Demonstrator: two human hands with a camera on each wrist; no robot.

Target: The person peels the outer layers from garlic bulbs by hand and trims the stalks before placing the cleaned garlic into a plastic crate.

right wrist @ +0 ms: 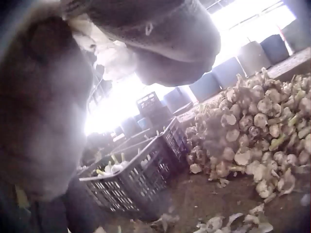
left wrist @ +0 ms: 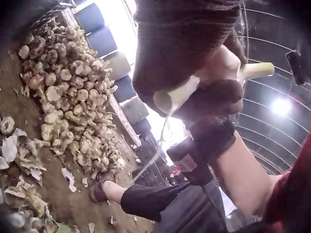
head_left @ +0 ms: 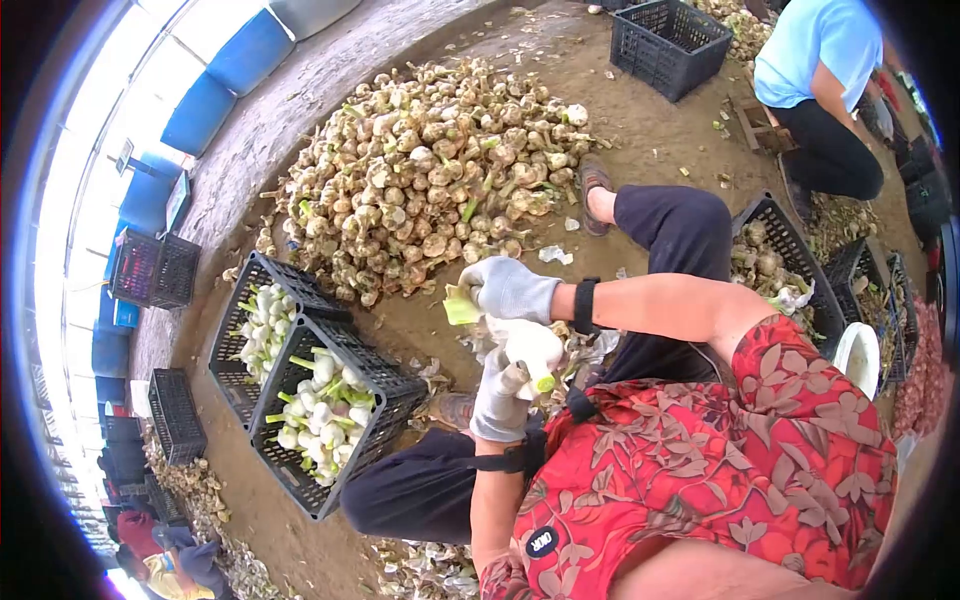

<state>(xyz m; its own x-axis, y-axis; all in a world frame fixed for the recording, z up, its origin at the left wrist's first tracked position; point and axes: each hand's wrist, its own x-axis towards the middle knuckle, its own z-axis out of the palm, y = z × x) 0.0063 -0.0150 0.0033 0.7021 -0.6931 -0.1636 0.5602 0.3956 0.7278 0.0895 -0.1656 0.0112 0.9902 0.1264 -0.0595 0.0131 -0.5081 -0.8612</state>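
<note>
Both hands wear pale work gloves and meet in front of the body. In the head view my left hand [head_left: 498, 408] grips a white garlic bulb [head_left: 534, 345], whose short cut green stem [head_left: 543, 383] points back toward the red shirt. Just beyond, my right hand [head_left: 508, 290] is curled round a pale green stalk [head_left: 461, 306], and its broad end sticks out of the fist. The left wrist view shows a stalk [left wrist: 171, 97] with a thin strip of skin hanging from it. Gloves hide part of the bulb.
A large heap of untrimmed garlic [head_left: 420, 180] lies ahead. Black crates [head_left: 375, 375] of cleaned white garlic stand to the left. Another crate [head_left: 800, 250] with garlic is at the right, near a white bucket [head_left: 857, 358]. A person in light blue [head_left: 820, 50] squats at upper right.
</note>
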